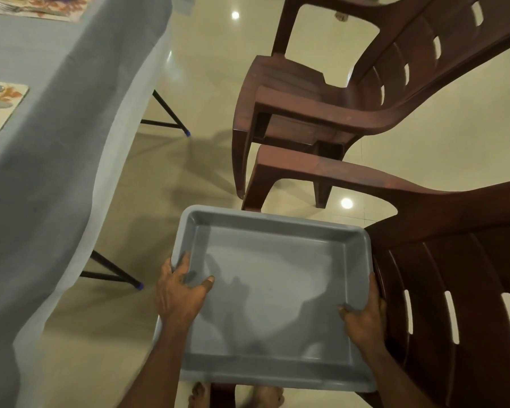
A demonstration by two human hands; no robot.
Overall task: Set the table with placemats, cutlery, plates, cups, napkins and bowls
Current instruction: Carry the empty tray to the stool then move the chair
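glossy floor tiles (206, 72) below: both hands, left hand (180, 293) and right hand (364, 316), grip the empty grey tray (271, 290); you could clip the chair (454, 260).

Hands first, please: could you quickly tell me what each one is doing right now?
Left hand: grips the left rim of the grey tray, thumb inside.
Right hand: grips the tray's right rim, fingers curled over the edge.

Tray (273, 293) was held between left hand (178, 293) and right hand (365, 316); table (42, 142) (2 placemats (5, 98) on it) stood left, 2 chairs (321, 113) right.
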